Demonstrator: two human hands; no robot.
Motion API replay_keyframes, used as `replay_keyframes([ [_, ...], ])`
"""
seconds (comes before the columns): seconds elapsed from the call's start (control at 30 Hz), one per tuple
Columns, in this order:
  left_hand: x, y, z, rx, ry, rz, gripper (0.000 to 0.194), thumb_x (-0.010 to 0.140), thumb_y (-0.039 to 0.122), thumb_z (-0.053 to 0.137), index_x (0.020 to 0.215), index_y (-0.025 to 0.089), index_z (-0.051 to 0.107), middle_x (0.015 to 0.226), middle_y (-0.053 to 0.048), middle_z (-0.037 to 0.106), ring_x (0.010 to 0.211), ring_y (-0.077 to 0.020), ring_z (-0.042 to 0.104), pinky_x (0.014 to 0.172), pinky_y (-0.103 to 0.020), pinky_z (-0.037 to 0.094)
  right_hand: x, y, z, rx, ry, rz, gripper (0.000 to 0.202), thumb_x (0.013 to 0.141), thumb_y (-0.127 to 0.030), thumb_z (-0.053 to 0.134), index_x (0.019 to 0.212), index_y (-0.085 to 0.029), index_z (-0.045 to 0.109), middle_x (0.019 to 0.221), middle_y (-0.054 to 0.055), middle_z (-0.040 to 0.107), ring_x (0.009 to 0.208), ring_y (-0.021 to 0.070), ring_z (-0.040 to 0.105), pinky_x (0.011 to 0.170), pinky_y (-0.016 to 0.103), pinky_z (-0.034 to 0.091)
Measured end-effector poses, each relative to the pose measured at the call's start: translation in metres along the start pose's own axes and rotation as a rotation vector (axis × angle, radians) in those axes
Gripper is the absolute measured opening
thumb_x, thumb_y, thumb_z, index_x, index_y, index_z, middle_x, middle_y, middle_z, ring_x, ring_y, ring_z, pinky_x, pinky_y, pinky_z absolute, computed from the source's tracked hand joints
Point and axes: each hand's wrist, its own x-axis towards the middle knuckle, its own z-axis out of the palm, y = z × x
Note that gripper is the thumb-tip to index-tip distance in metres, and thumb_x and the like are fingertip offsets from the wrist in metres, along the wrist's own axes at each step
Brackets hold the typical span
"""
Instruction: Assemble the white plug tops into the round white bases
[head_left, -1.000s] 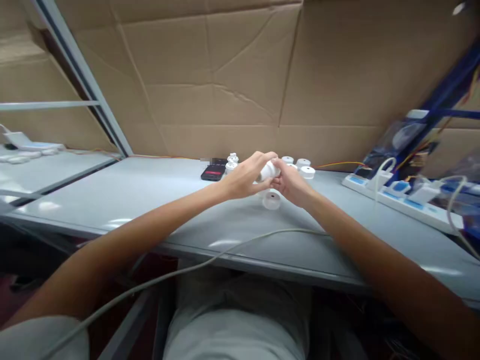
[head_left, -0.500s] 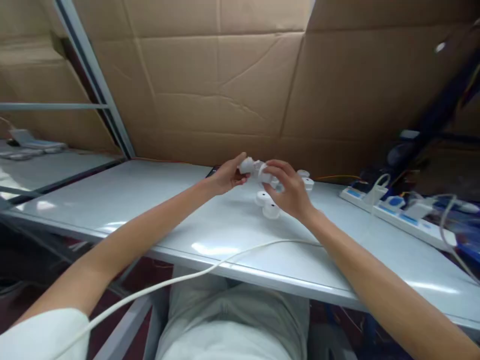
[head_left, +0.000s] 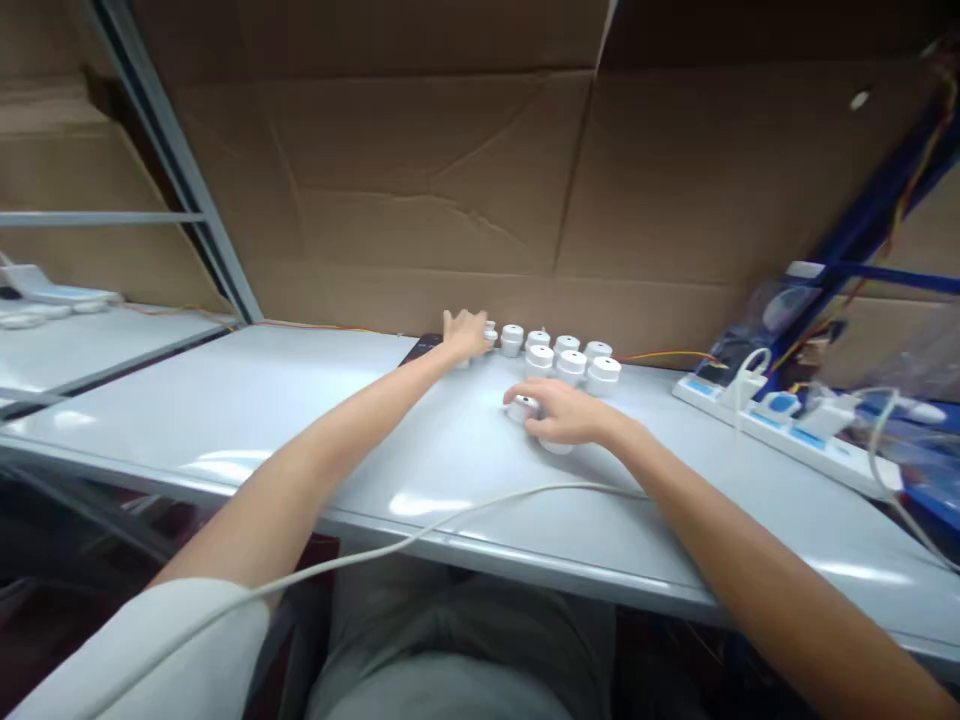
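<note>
Several white cylindrical devices, each with a small dark mark on its top, stand on the pale table. My left hand (head_left: 466,335) reaches to the back, at the left end of the rear row, its fingers curled down over a white device (head_left: 463,363) that is mostly covered. Nearer the middle, my right hand (head_left: 562,410) has thumb and fingers round another white device (head_left: 523,408). Below that palm, part of a further white device (head_left: 556,447) shows. The grouped white devices (head_left: 572,363) stand upright behind my right hand.
A dark flat object (head_left: 421,347) lies left of my left hand. The white power strip (head_left: 787,435) with plugs sits at the right. A white cable (head_left: 480,508) crosses the table's front edge. Cardboard (head_left: 420,200) walls off the back, and a metal post (head_left: 176,150) rises at left.
My hands have moved apart from the white parts they held together. The left went to the back row; the right came down onto a device nearer the front.
</note>
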Motion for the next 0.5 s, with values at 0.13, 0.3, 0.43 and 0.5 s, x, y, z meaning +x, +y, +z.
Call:
replay_keyframes([
  [0.13, 0.007, 0.002, 0.006, 0.051, 0.017, 0.038, 0.049, 0.083, 0.032, 0.07, 0.128, 0.012, 0.069, 0.143, -0.025, 0.067, 0.144, -0.0424, 0.048, 0.124, -0.063, 0.024, 0.002, -0.002, 0.001, 0.048, 0.04, 0.009, 0.049, 0.083, -0.021, 0.07, 0.132, -0.023, 0.075, 0.138, 0.011, 0.076, 0.127, 0.0326, 0.071, 0.112, 0.05, 0.053],
  [0.3, 0.015, 0.019, 0.007, 0.013, 0.022, 0.213, 0.067, 0.086, 0.038, 0.07, 0.146, 0.013, 0.056, 0.154, -0.024, 0.058, 0.148, -0.0398, 0.044, 0.126, -0.062, 0.024, 0.008, -0.006, 0.001, 0.087, 0.27, 0.058, 0.037, 0.089, -0.036, 0.072, 0.121, -0.019, 0.078, 0.121, 0.014, 0.08, 0.112, 0.0331, 0.075, 0.103, 0.052, 0.056],
  [0.43, 0.015, 0.032, 0.004, -0.005, -0.044, 0.262, 0.054, 0.088, 0.038, 0.071, 0.136, 0.014, 0.062, 0.143, -0.023, 0.065, 0.141, -0.0403, 0.051, 0.122, -0.06, 0.03, 0.011, -0.003, -0.002, 0.129, 0.466, 0.132, 0.025, 0.091, -0.037, 0.067, 0.109, -0.022, 0.076, 0.111, 0.011, 0.081, 0.099, 0.0297, 0.075, 0.096, 0.051, 0.058],
  [0.5, 0.006, 0.032, -0.002, -0.057, 0.022, 0.273, 0.05, 0.088, 0.037, 0.072, 0.132, 0.016, 0.062, 0.139, -0.021, 0.066, 0.137, -0.0397, 0.054, 0.118, -0.059, 0.035, 0.013, -0.002, -0.003, 0.215, 0.57, 0.232, 0.023, 0.092, -0.039, 0.067, 0.108, -0.023, 0.073, 0.11, 0.01, 0.08, 0.096, 0.0279, 0.075, 0.093, 0.049, 0.058],
])
